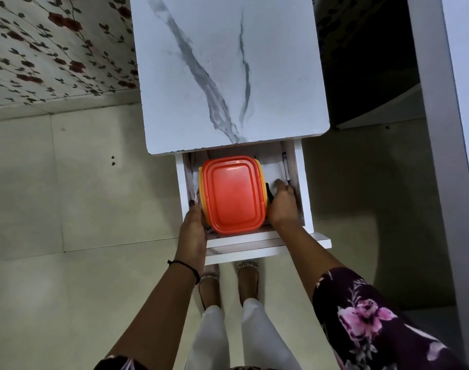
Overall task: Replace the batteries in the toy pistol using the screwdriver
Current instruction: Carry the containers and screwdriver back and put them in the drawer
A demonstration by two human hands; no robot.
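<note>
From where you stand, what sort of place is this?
Probably a room in a home: floral wallpaper, a white marble-topped cabinet with its drawer pulled open, and an orange-lidded plastic box in that drawer.

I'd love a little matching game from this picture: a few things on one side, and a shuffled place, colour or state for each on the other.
Column one:
1. box
2. table top
3. left hand
4. drawer

Column two:
a. white with grey veins
b. pulled open
c. has an orange-red lid
d. holds the box's left side

Pairs: 1-c, 2-a, 3-d, 4-b
</note>
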